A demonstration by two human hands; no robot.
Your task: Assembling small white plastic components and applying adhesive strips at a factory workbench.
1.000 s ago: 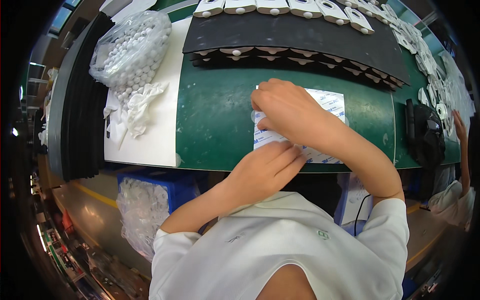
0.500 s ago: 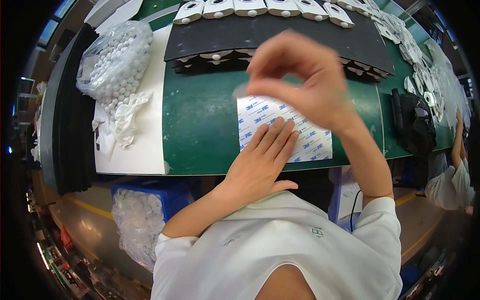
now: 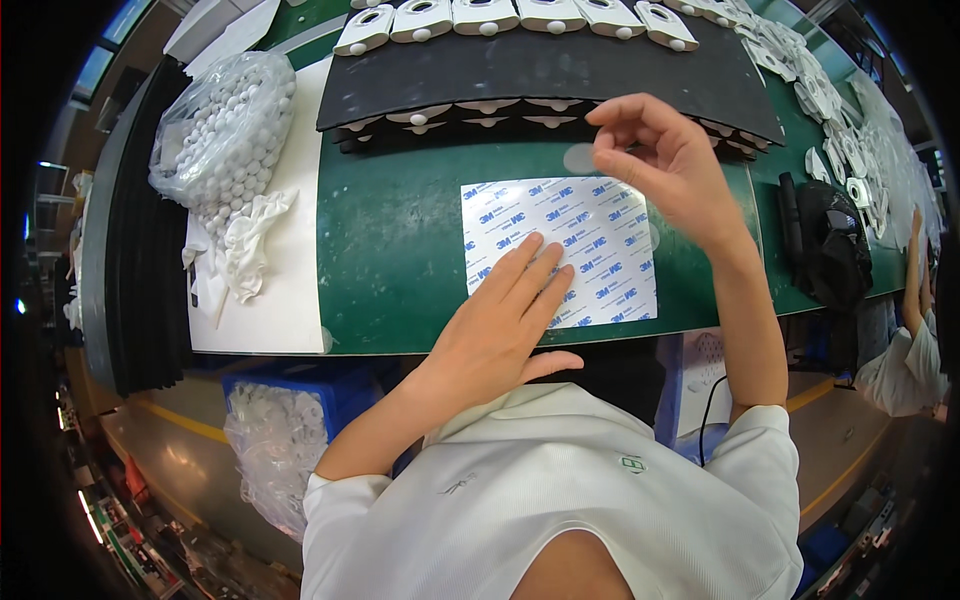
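My left hand (image 3: 497,322) lies palm down on a square, smooth paper sheet (image 3: 612,262) patterned all over in blue print, close to the front edge of the table (image 3: 395,235). Its fingers are straight and slightly spread, and the thumb juts out sideways past the sheet toward that front edge.

My right hand (image 3: 668,170) is raised above the sheet's far right corner, fingers curled, with a gap between index finger and thumb. A thin, see-through round disc (image 3: 578,159) sits at my thumb tip; I cannot tell whether another finger pinches it.

The tabletop is hard, green and scuffed with pale specks. Toward its back edge lie flat, matt black boards (image 3: 540,70), stacked with pale pieces showing between them. Along the top one runs a row of smooth white parts (image 3: 487,14), each tipped with a little ball. Near the table's left end, a stiff white board (image 3: 285,310) carries a crinkly clear bag (image 3: 222,130) of small round white balls, and a crumpled white cloth (image 3: 256,245). Near the right end, beyond the sheet, slumps a soft, wrinkled black bag (image 3: 835,250). Below the front edge, clear plastic (image 3: 270,440) bulges beside a blue bin (image 3: 345,392).
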